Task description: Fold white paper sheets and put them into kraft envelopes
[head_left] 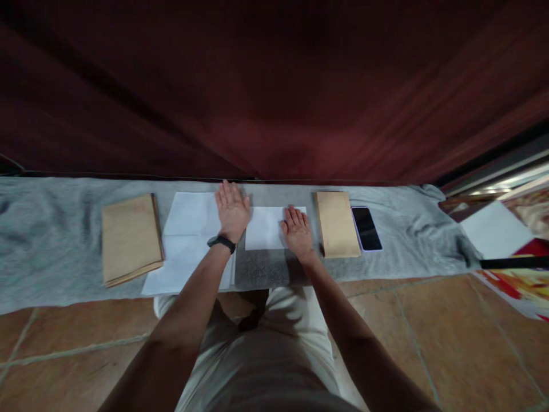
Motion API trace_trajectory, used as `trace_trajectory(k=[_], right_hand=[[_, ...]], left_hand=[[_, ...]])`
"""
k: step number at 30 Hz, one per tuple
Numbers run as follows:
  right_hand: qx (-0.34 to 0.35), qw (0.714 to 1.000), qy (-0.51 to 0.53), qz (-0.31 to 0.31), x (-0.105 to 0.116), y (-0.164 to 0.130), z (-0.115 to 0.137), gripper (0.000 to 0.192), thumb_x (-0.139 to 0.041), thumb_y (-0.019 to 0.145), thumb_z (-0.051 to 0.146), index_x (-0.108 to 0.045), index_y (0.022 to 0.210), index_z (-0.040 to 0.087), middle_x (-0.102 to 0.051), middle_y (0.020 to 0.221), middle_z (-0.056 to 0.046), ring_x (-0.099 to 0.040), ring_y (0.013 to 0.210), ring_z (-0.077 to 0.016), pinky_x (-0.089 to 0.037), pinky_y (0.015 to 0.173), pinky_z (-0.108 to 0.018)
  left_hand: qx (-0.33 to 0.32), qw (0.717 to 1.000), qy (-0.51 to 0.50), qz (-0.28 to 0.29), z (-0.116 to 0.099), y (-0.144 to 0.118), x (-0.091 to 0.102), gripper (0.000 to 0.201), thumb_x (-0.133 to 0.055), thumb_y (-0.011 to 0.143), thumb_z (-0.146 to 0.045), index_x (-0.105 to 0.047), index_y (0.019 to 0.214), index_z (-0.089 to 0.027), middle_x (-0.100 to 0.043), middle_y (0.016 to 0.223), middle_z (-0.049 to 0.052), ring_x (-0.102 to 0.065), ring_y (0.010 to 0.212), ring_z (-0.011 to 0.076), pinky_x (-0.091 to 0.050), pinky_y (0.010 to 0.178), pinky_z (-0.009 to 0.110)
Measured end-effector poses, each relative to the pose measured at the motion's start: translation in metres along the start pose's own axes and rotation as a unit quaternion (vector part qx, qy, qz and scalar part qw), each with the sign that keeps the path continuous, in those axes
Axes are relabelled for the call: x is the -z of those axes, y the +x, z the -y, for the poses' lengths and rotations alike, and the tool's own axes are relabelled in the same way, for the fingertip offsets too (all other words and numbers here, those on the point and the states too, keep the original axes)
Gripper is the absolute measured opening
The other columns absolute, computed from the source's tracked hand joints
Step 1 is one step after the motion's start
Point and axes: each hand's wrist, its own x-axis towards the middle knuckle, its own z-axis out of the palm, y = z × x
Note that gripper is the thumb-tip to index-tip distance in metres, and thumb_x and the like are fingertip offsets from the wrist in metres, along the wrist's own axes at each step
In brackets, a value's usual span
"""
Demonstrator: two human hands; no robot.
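My left hand (233, 210) lies flat with its fingers stretched out, over the right side of a stack of white paper sheets (189, 246) that shows a crease across it. A dark watch (222, 244) is on that wrist. My right hand (297, 232) rests flat, fingers extended, on the right part of a smaller white sheet (263, 229). Neither hand grips anything. To the right of my right hand lies a narrow pile of brown paper envelopes (338, 224). Farther left is a larger stack of brown envelopes (131, 239).
A grey cloth (407, 229) covers the long narrow surface. On it, a phone (366, 229) lies right of the narrow envelopes. A dark red curtain (274, 114) hangs behind. At far right are a white panel (496, 230) and colourful printed material (521, 286). Below is tiled floor (398, 326).
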Motion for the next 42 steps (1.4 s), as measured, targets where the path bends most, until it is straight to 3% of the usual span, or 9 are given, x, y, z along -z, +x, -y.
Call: trace_trajectory(k=[2, 6, 9, 12, 17, 24, 32, 38, 42], right_hand=[[0.0, 1.0, 0.005, -0.003, -0.001, 0.0, 0.0, 0.052, -0.034, 0.108, 0.037, -0.044, 0.152, 0.012, -0.042, 0.159, -0.014, -0.038, 0.148, -0.0292, -0.027, 0.122, -0.051], [0.0, 1.0, 0.004, -0.006, -0.003, -0.001, -0.001, 0.052, -0.034, 0.108, 0.037, -0.044, 0.152, 0.011, -0.042, 0.159, -0.014, -0.038, 0.148, -0.0296, -0.027, 0.122, -0.05], [-0.002, 1.0, -0.001, -0.001, -0.004, -0.001, -0.001, 0.052, -0.035, 0.108, 0.037, -0.044, 0.153, 0.012, -0.041, 0.16, -0.013, -0.036, 0.149, -0.0295, -0.026, 0.123, -0.049], [-0.005, 1.0, -0.004, 0.004, -0.003, -0.001, 0.0, 0.052, -0.037, 0.107, 0.037, -0.044, 0.153, 0.013, -0.041, 0.16, -0.013, -0.036, 0.149, -0.029, -0.026, 0.123, -0.049], [-0.024, 1.0, -0.002, -0.004, 0.0, -0.005, -0.004, 0.052, -0.037, 0.107, 0.035, -0.044, 0.153, 0.011, -0.041, 0.159, -0.015, -0.036, 0.149, -0.0289, -0.027, 0.122, -0.051], [-0.05, 0.998, 0.014, -0.027, 0.013, -0.022, -0.013, 0.051, -0.034, 0.107, 0.031, -0.043, 0.153, 0.009, -0.04, 0.159, -0.019, -0.035, 0.149, -0.0301, -0.028, 0.121, -0.056], [0.097, 0.991, 0.052, 0.075, 0.026, -0.053, 0.008, 0.05, -0.033, 0.108, 0.034, -0.045, 0.152, 0.016, -0.042, 0.16, -0.008, -0.035, 0.151, -0.0222, -0.027, 0.125, -0.044], [0.08, 0.994, 0.03, 0.064, 0.029, -0.072, 0.002, 0.049, -0.039, 0.107, 0.034, -0.046, 0.152, 0.017, -0.041, 0.16, -0.009, -0.036, 0.15, -0.0248, -0.029, 0.124, -0.048], [0.067, 0.996, 0.019, 0.056, 0.032, -0.083, -0.002, 0.05, -0.04, 0.106, 0.031, -0.045, 0.152, 0.015, -0.04, 0.161, -0.01, -0.036, 0.15, -0.0253, -0.031, 0.124, -0.047]], left_hand=[[-0.03, 0.999, -0.015, -0.019, 0.003, 0.001, 0.008, 0.063, -0.028, 0.106, -0.036, -0.024, 0.156, 0.003, -0.014, 0.168, 0.024, -0.008, 0.157, 0.0321, -0.013, 0.126, 0.056], [-0.159, 0.981, -0.022, 0.108, -0.012, -0.043, 0.004, 0.057, -0.029, 0.105, -0.037, -0.035, 0.156, -0.011, -0.03, 0.166, 0.013, -0.02, 0.156, 0.0261, -0.022, 0.127, 0.048], [-0.203, 0.966, -0.011, 0.159, -0.03, -0.081, -0.006, 0.055, -0.032, 0.105, -0.037, -0.039, 0.154, -0.014, -0.033, 0.165, 0.011, -0.021, 0.156, 0.0255, -0.022, 0.127, 0.048], [-0.197, 0.966, 0.005, 0.171, -0.039, -0.095, -0.008, 0.056, -0.033, 0.105, -0.041, -0.041, 0.154, -0.017, -0.034, 0.164, 0.009, -0.022, 0.155, 0.0261, -0.02, 0.128, 0.049], [-0.146, 0.976, 0.031, 0.16, -0.033, -0.09, -0.004, 0.059, -0.03, 0.105, -0.041, -0.038, 0.155, -0.012, -0.032, 0.164, 0.013, -0.023, 0.155, 0.0273, -0.02, 0.127, 0.05], [-0.14, 0.979, 0.027, 0.143, -0.038, -0.104, 0.004, 0.057, -0.034, 0.104, -0.037, -0.038, 0.155, -0.013, -0.032, 0.164, 0.014, -0.022, 0.155, 0.0286, -0.02, 0.127, 0.055], [-0.198, 0.963, 0.02, 0.18, -0.056, -0.139, 0.013, 0.055, -0.033, 0.103, -0.031, -0.04, 0.153, -0.01, -0.036, 0.163, 0.01, -0.022, 0.155, 0.0256, -0.018, 0.129, 0.051], [-0.195, 0.966, 0.017, 0.171, -0.047, -0.142, 0.017, 0.056, -0.035, 0.1, -0.025, -0.039, 0.155, -0.013, -0.036, 0.163, 0.009, -0.025, 0.154, 0.0242, -0.02, 0.128, 0.049], [-0.189, 0.967, -0.002, 0.173, -0.06, -0.133, 0.011, 0.054, -0.032, 0.102, -0.027, -0.041, 0.154, -0.013, -0.039, 0.162, 0.009, -0.026, 0.154, 0.0241, -0.021, 0.128, 0.049]])
